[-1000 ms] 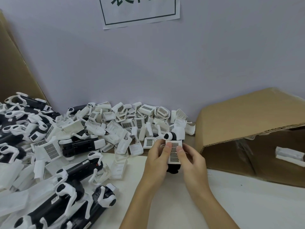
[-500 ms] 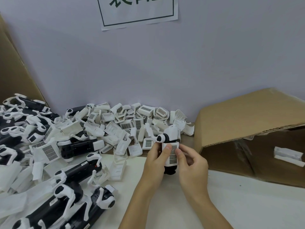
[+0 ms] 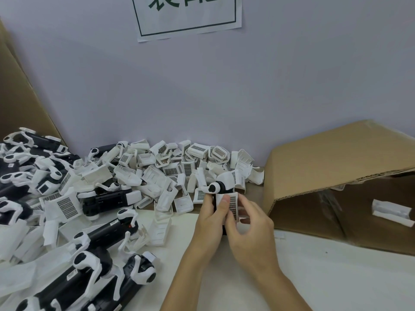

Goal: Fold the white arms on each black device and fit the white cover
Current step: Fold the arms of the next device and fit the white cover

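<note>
Both my hands hold one black device (image 3: 219, 189) upright above the white table, its white rounded end pointing up. A white cover (image 3: 233, 204) with a dark grid sits over its front. My left hand (image 3: 212, 223) grips the device's left side, thumb pressing on the cover. On the right, my right hand (image 3: 249, 230) wraps the device and cover, fingers curled round the edge. The lower body of the device is hidden behind my hands.
A heap of loose white covers (image 3: 170, 169) lies along the wall. Several black devices with spread white arms (image 3: 105, 234) crowd the left. An open cardboard box (image 3: 336, 167) lies on its side at right, with white wrapped items (image 3: 390, 212) inside.
The device has been turned and raised slightly in my hands. My right hand slid lower along the cover's right side, while the left thumb stays on the grid.
</note>
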The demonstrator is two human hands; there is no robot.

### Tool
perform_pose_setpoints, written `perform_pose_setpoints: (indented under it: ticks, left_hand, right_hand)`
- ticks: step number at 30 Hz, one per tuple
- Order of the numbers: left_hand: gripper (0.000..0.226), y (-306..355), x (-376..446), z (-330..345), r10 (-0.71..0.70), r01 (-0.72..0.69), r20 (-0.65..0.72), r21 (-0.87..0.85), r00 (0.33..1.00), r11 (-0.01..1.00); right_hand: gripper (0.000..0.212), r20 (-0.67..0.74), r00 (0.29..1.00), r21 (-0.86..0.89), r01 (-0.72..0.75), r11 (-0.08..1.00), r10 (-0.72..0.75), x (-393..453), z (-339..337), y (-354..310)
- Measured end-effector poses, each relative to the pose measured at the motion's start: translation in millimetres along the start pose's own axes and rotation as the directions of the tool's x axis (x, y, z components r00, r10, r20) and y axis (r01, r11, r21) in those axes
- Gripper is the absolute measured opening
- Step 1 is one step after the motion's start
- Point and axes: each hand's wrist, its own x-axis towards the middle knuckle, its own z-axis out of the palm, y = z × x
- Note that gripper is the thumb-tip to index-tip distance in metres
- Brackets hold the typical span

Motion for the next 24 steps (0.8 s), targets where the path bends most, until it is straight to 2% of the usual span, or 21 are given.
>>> perform_pose_setpoints:
  ticks: [3,7,10,13,15,18,24]
  left_hand:
    - [0.019,3,-1,0,-0.007,0.007,-0.002,-0.010,1.000,1.000]
    - [0.018,6,-2,1,-0.039,0.039,0.019,-0.026,0.999,0.999]
    - [0.022,7,-1,0,-0.103,0.102,-0.009,-0.078,0.995,0.992]
    - [0.027,9,0,-2,-0.101,0.089,-0.087,-0.127,0.991,0.988]
    - [0.028,11,-1,-2,-0.108,0.090,-0.115,-0.156,0.987,0.984]
    - [0.029,12,-1,0,-0.111,0.089,-0.128,-0.169,0.986,0.982]
    - [0.027,17,-4,6,-0.125,0.119,-0.026,-0.172,0.992,0.978]
  right_hand:
    - [0.033,0.041,0.999,-0.049,0.019,0.999,-0.017,0,1,0]
    - [0.024,-0.034,0.999,-0.033,0.002,0.999,-0.003,1,2,4]
    - [0.021,-0.151,0.988,0.079,-0.020,0.997,0.032,2,2,4]
    - [0.030,-0.225,0.970,0.205,-0.049,0.978,0.096,4,-2,4]
    - [0.037,-0.206,0.974,0.204,-0.053,0.978,0.096,4,-4,5]
    - [0.036,-0.127,0.988,0.176,-0.061,0.982,0.084,4,-1,4]
    - [0.025,-0.054,0.999,0.053,-0.001,0.999,0.004,4,0,5]
